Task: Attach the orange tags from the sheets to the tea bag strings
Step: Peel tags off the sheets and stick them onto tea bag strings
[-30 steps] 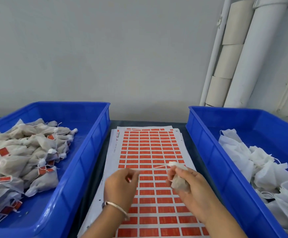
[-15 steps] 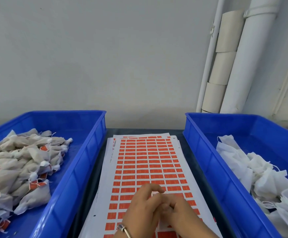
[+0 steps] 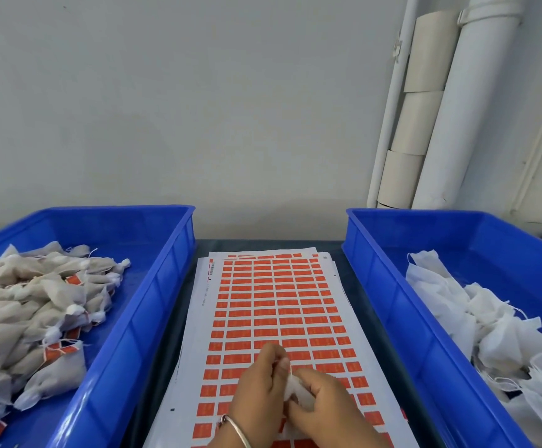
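A stack of white sheets [image 3: 273, 305] printed with rows of orange tags lies on the dark table between two blue bins. Low over the near part of the sheet, my left hand [image 3: 260, 392] pinches the thin string of a tea bag between thumb and fingers. My right hand [image 3: 324, 409] grips the white tea bag [image 3: 297, 391] itself, right beside the left hand. Whether a tag is on the string is hidden by my fingers.
The left blue bin [image 3: 140, 312] holds several tea bags [image 3: 37, 312] with orange tags on them. The right blue bin [image 3: 402, 321] holds a heap of white untagged bags [image 3: 476, 324]. White pipes [image 3: 450, 101] run down the wall at the back right.
My hands came together and dropped toward the near part of the sheet, then lifted slightly. The camera tilted up, so the bins and the sheets sit lower in the frame.
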